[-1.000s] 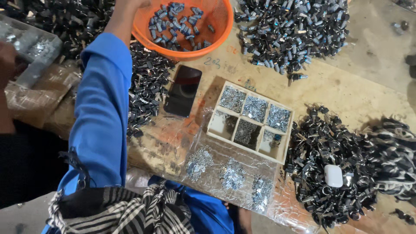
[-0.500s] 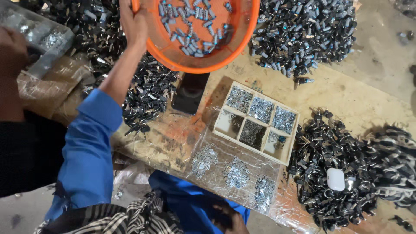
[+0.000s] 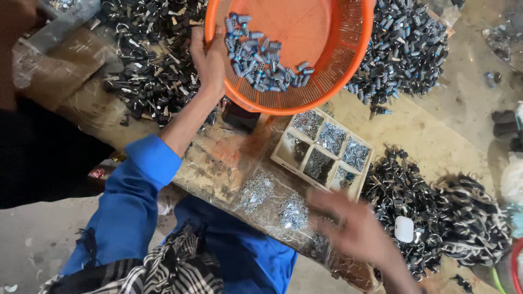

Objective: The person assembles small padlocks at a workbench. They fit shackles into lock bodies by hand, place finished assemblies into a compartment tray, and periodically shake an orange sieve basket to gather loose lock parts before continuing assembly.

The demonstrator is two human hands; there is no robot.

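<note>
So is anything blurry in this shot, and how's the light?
Head view: the right hand is smeared by motion blur, fingers indistinct; the left hand gripping the round orange plastic basket is fairly sharp. Lighting is soft and even, with mild sheen on the clear plastic sheet; no hard shadows.

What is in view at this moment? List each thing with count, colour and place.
Basket: one, orange, top centre, tilted.
Small metal parts: many, blue-grey, in basket.
Compartment box: one, cream, six cells, centre.
Phone: one, black, under basket.
Metal part piles: several, dark, around the board.
Small case: one, white, right pile.
Left hand: grips basket rim, blue sleeve.
Right hand: blurred, open, holding nothing, below box.
</note>
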